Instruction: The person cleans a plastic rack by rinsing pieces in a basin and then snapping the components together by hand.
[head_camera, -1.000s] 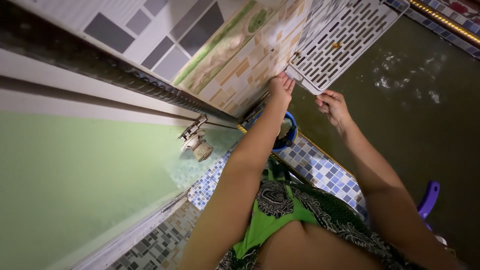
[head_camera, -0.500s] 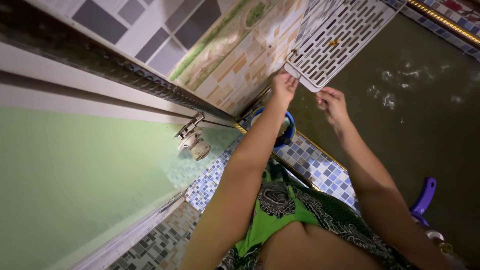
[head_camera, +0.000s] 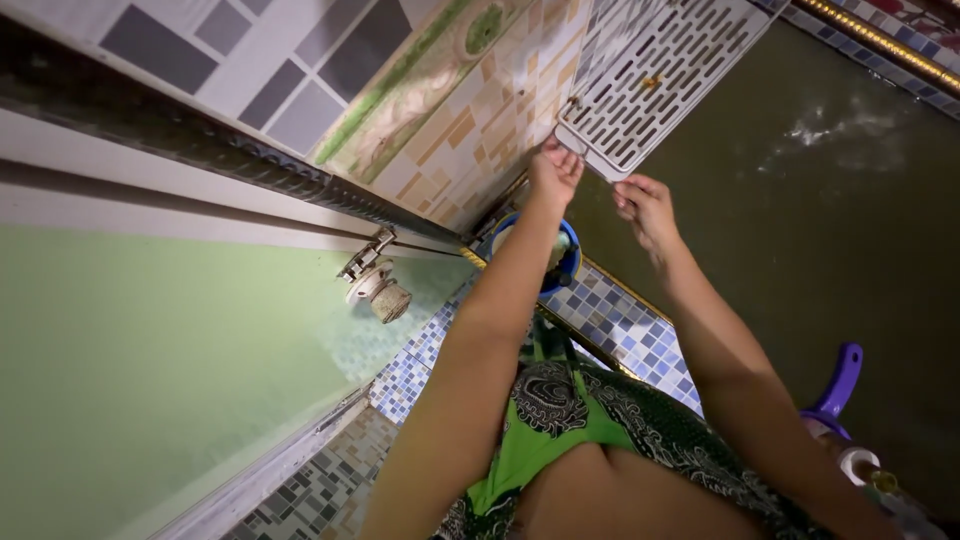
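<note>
Tiled walls fill the upper part of the view: a wall (head_camera: 470, 120) with beige, brown and grey rectangular tiles and one green patterned band runs diagonally, and below it lies a large pale green surface (head_camera: 150, 370) with a metal tap (head_camera: 375, 280) fixed at its upper edge. A strip of small blue and white mosaic tiles (head_camera: 620, 330) borders a dark wet floor (head_camera: 820, 220), where some light spots of water shine.

A white plastic rack (head_camera: 660, 80) with many long slots is against the wall near the top of the view, its lower corner pointing down toward the hands. The left hand (head_camera: 553, 170) is raised to this corner; its fingers are bent together and they touch the rack's edge close to the wall, but I cannot tell if the grip really closes on the edge or only presses on it. The right hand (head_camera: 645, 208) is just below the same corner, fingers curled and thumb near them, half closed; it seems very near the rim, and whether it touches is not clear.

Under the left forearm a blue round container (head_camera: 570, 262) stands near the mosaic strip. At the lower right a purple handle (head_camera: 842, 385) sticks up beside a small white bottle top (head_camera: 858, 462). The person wears green cloth with a black and white pattern (head_camera: 570, 410).
</note>
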